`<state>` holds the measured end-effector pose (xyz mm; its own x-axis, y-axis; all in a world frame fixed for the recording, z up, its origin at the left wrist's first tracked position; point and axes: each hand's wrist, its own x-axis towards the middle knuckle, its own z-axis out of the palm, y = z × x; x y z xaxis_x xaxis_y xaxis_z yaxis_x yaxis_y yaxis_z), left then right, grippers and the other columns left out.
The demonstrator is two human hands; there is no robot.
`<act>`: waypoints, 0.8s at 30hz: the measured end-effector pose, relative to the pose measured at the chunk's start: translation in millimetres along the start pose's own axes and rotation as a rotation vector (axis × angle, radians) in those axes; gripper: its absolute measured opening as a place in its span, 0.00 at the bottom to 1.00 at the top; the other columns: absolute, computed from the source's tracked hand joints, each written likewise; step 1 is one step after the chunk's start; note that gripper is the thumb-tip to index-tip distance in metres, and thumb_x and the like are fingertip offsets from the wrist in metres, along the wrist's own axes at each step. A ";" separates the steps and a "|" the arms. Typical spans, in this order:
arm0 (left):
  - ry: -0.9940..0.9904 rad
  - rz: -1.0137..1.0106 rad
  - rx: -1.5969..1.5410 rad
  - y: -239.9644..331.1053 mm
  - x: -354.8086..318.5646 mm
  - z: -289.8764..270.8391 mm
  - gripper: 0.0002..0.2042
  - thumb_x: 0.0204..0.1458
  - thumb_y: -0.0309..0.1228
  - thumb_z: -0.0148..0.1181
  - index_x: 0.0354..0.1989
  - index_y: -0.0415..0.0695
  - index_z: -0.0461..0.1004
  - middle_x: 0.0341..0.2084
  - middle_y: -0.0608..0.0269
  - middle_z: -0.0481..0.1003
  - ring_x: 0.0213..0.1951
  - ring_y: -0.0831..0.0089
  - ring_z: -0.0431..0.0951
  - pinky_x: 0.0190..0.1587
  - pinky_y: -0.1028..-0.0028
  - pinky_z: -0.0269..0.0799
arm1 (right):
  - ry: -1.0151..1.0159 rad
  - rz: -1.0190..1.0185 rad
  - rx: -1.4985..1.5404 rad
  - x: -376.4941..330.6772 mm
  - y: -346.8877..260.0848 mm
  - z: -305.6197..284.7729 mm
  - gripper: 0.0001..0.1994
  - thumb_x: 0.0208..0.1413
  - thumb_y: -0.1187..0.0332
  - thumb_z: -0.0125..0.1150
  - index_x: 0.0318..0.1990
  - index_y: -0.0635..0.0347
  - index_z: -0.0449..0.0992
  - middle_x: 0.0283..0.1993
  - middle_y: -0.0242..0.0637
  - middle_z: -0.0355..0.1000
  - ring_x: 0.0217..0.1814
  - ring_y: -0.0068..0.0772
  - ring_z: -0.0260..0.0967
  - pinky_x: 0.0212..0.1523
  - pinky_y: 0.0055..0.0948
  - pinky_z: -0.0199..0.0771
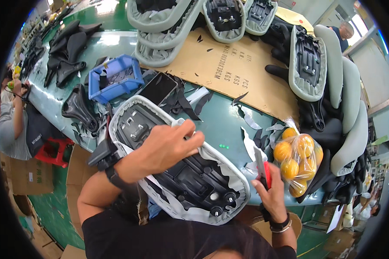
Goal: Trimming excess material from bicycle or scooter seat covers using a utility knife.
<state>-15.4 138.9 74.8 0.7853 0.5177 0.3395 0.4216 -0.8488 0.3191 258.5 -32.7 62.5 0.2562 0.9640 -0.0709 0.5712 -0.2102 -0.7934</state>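
Observation:
A long seat lies upside down in front of me, its black plastic base [190, 183] ringed by a gathered grey cover [233, 172]. Over its far edge my left hand [168, 144] is closed, thumb and fingers pinched at the cover's rim; exactly what lies between the fingertips is partly hidden. To the right of the seat, my right hand [272, 190] grips a red-handled utility knife [266, 172], its grey blade pointing up and away from me. The blade is apart from the seat. A loose whitish strip of cover hangs along the seat's near side.
A blue bin [116, 77] of scraps and a dark phone [159, 88] lie beyond the seat. Bagged oranges [298, 157] sit right of the knife. Grey seats [307, 64] and black saddles [78, 45] surround a cardboard sheet [229, 64]. Another person [13, 121] is at left.

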 end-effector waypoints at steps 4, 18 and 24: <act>0.073 -0.165 -0.076 -1.3 -32.7 16.6 0.08 0.44 0.34 0.65 0.27 0.46 0.72 0.22 0.64 0.65 0.26 0.65 0.73 0.27 0.68 0.68 | -0.178 -0.397 -0.365 30.8 -64.4 -17.3 0.30 0.48 0.72 0.64 0.61 0.57 0.62 0.34 0.40 0.70 0.32 0.37 0.71 0.33 0.33 0.71; 0.171 -0.301 -0.703 -15.9 -46.2 5.5 0.10 0.45 0.31 0.62 0.18 0.38 0.72 0.18 0.62 0.64 0.27 0.66 0.66 0.30 0.68 0.62 | -0.674 -0.726 -1.207 67.9 -178.8 19.0 0.36 0.47 0.75 0.54 0.67 0.44 0.56 0.21 0.37 0.60 0.15 0.31 0.63 0.15 0.34 0.59; 0.100 -0.293 -0.976 -24.5 -52.5 -1.9 0.14 0.45 0.30 0.60 0.14 0.38 0.66 0.16 0.63 0.62 0.24 0.68 0.64 0.29 0.69 0.59 | -0.567 -0.612 -1.345 36.3 -167.8 11.2 0.34 0.48 0.74 0.52 0.67 0.42 0.57 0.19 0.35 0.57 0.13 0.28 0.61 0.13 0.31 0.56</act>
<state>-67.8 132.8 50.8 0.6507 0.7351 0.1901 0.0027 -0.2525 0.9676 163.2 39.4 186.2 -0.3992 0.8219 -0.4064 0.7986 0.5294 0.2864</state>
